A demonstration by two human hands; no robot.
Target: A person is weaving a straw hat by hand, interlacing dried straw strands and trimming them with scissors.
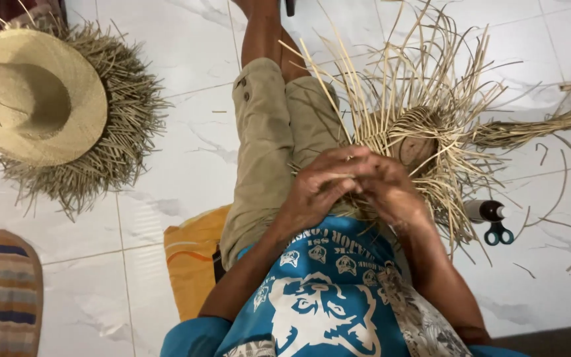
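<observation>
I sit on the floor with my legs stretched out, and a half-woven straw hat (412, 129) rests over a round wooden block on my lap. Long loose straw strips fan out from it in every direction. My left hand (322, 185) and my right hand (386, 190) meet at the near edge of the weave. Both hands pinch straw strips between their fingers. The fingertips are partly hidden by each other.
A stack of woven straw hats (41, 99) with ragged fringes lies at the far left. A striped mat (1, 291) and an orange cloth (193, 254) lie on the white tiled floor (180, 152). Teal-handled scissors (497, 231) and a small bottle (485, 210) lie at my right, near a straw bundle (543, 125).
</observation>
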